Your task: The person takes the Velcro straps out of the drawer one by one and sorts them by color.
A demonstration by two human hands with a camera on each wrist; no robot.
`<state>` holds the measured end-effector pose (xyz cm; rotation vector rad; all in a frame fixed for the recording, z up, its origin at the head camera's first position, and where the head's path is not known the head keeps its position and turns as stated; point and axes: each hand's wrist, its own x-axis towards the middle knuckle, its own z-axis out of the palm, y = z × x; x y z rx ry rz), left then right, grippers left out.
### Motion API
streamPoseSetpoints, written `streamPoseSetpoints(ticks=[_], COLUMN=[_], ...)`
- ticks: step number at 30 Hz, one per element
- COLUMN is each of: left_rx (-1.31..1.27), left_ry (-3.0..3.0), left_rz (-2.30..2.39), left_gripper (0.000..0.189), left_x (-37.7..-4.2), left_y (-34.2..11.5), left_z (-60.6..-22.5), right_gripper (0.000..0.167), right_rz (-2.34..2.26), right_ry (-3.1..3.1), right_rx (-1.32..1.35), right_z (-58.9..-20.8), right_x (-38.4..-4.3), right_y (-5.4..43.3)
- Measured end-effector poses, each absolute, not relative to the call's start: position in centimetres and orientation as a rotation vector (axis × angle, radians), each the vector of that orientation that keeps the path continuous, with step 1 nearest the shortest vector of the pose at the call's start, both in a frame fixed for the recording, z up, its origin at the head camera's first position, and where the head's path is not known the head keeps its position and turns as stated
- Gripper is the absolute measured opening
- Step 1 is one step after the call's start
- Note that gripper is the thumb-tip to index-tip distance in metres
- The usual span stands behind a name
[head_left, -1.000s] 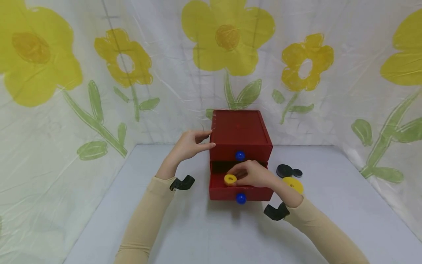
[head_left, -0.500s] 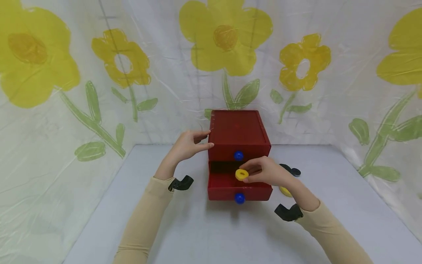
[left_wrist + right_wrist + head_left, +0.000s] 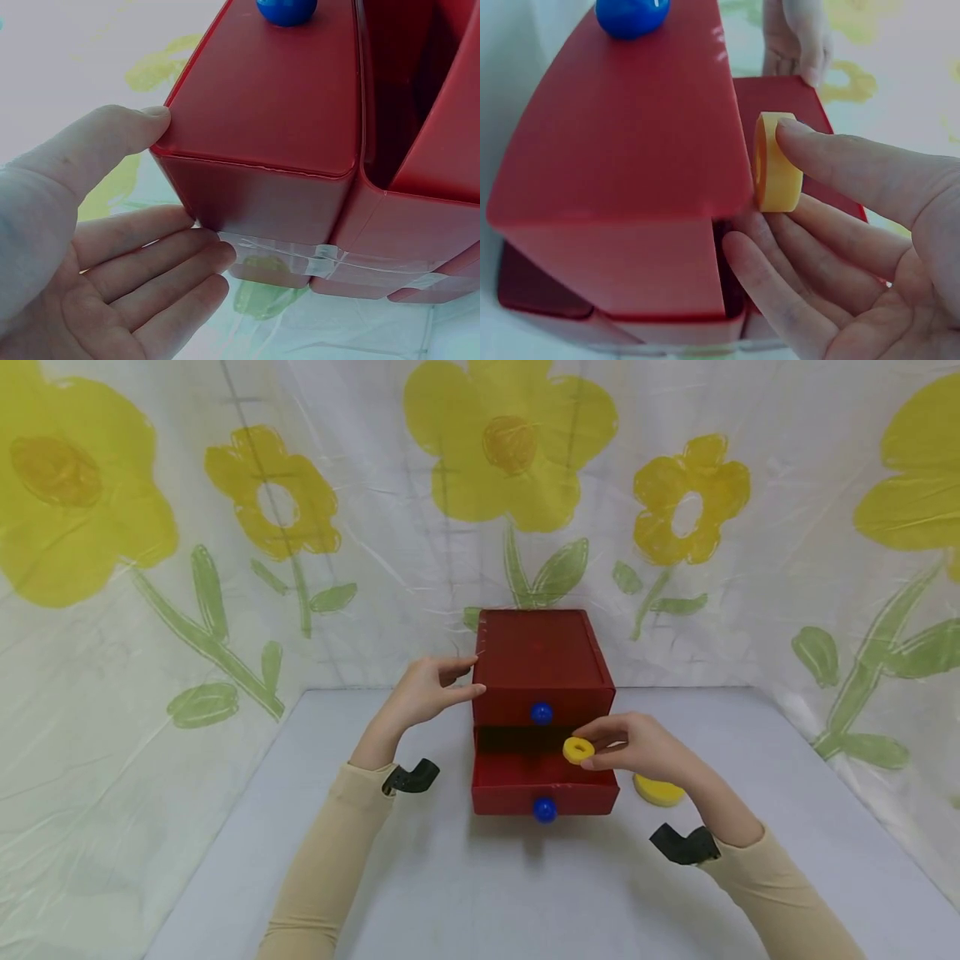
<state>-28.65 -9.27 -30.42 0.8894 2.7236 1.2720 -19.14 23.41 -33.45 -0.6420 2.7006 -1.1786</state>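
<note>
A red drawer box (image 3: 536,652) with blue round knobs stands on the table, its lower drawer (image 3: 510,799) pulled out. My right hand (image 3: 637,745) pinches a small yellow ring (image 3: 578,750) between thumb and fingers, over the drawer's right end. In the right wrist view the yellow ring (image 3: 784,163) is on edge beside the drawer front (image 3: 630,127). My left hand (image 3: 431,689) touches the box's upper left side with thumb and fingertips, its fingers fairly straight. The left wrist view shows the left thumb (image 3: 127,127) at the upper drawer's front edge.
A larger yellow disc (image 3: 658,790) lies on the table (image 3: 480,893) right of the box, partly behind the right hand. A white curtain (image 3: 390,568) with painted yellow flowers hangs behind the table. Black camera mounts sit on both wrists.
My right hand has lifted the yellow ring from inside the lower drawer and carried it right. The black discs beside the box are now hidden behind that hand. The left hand stays put.
</note>
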Motion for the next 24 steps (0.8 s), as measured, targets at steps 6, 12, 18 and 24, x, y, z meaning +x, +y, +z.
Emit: streamPoseSetpoints(ticks=[6, 12, 18, 24], left_rx=[0.882, 0.876, 0.882, 0.889], left_ry=[2.716, 2.708, 2.706, 2.705], left_rz=[1.282, 1.290, 1.290, 1.296], left_gripper=[0.058, 0.057, 0.058, 0.058], left_x=[-28.5, -28.6, -28.7, -28.8], left_y=[-9.2, -9.2, -9.3, -9.3], left_z=[-30.3, -30.4, -30.5, -30.5], right_gripper=[0.041, 0.045, 0.045, 0.047], right_rz=[-1.223, -1.254, -1.232, -1.168], right_ry=[2.684, 2.680, 2.725, 2.797], right_rx=[-0.584, -0.517, -0.444, -0.416], right_z=[-33.3, -33.1, -33.0, -33.0], right_x=[-18.9, -18.5, -18.1, -17.9], right_y=[24.8, 26.1, 27.3, 28.7])
